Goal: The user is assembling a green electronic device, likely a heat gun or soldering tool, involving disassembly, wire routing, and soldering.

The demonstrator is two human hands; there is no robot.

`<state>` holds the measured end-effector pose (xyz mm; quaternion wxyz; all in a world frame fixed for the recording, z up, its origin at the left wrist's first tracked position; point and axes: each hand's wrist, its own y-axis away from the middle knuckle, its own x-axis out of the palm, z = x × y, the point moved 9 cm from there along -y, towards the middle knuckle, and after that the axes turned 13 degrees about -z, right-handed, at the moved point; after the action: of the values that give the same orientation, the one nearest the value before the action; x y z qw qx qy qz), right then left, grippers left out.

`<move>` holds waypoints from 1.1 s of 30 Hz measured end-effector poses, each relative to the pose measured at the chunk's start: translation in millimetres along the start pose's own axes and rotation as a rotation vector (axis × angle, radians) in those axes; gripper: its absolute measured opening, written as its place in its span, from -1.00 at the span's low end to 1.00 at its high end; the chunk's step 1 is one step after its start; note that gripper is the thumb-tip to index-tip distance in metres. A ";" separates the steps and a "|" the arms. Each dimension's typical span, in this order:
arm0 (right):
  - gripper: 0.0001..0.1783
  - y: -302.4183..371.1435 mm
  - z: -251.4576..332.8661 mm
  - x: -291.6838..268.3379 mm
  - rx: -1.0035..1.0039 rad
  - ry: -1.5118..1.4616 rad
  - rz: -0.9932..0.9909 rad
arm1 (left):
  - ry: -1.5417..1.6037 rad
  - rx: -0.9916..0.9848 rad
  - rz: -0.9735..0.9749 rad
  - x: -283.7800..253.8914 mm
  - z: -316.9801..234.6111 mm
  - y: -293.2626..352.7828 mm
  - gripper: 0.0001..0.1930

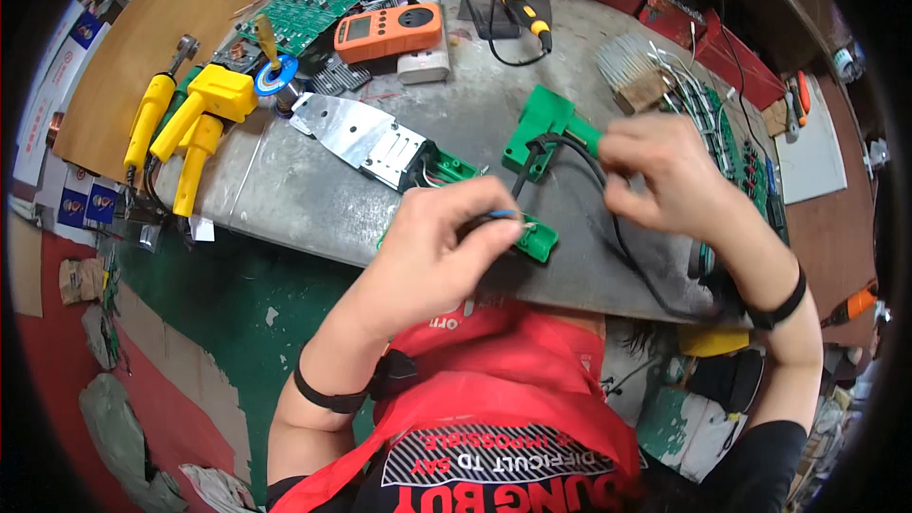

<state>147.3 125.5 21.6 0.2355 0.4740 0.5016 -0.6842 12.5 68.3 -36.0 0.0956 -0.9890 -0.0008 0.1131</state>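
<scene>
My left hand [432, 252] is closed in a pinch on a thin wire [501, 215] with a blue section, just above an open green tool housing [540, 241]. That housing lies partly under the hand, with a perforated metal plate [361, 138] at its far left end and small wires inside. Beyond it rests another green housing piece [546, 121], a black cable [619, 239] looping across it and down to the table edge. The curled fingers of my right hand [660, 171] are beside this piece's right end; what they hold, if anything, is hidden.
An orange meter [389, 33] stands at the back, near green circuit boards [313, 9] and a solder spool [275, 76]. Yellow tool bodies [204, 100] sit at the left. A yellow-black soldering iron [525, 14] is far centre; boards with wires [727, 133] lie right.
</scene>
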 end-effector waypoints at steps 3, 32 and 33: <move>-0.84 6.6 17.8 8.4 0.235 -0.498 0.211 | 0.136 -0.148 0.004 -2.0 24.8 -4.3 -0.80; -0.79 -86.9 7.5 97.9 0.384 -0.611 0.059 | 0.078 -0.220 -0.432 -73.5 76.6 -23.6 -0.84; -0.81 -87.5 9.5 99.0 0.333 -0.601 0.056 | -0.023 -0.115 -0.444 -75.5 69.0 -24.9 -0.85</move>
<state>30.0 165.8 -25.0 0.3111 0.2967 0.2780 -0.8590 -76.1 104.0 -80.4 0.0615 -0.9670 -0.2259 0.1006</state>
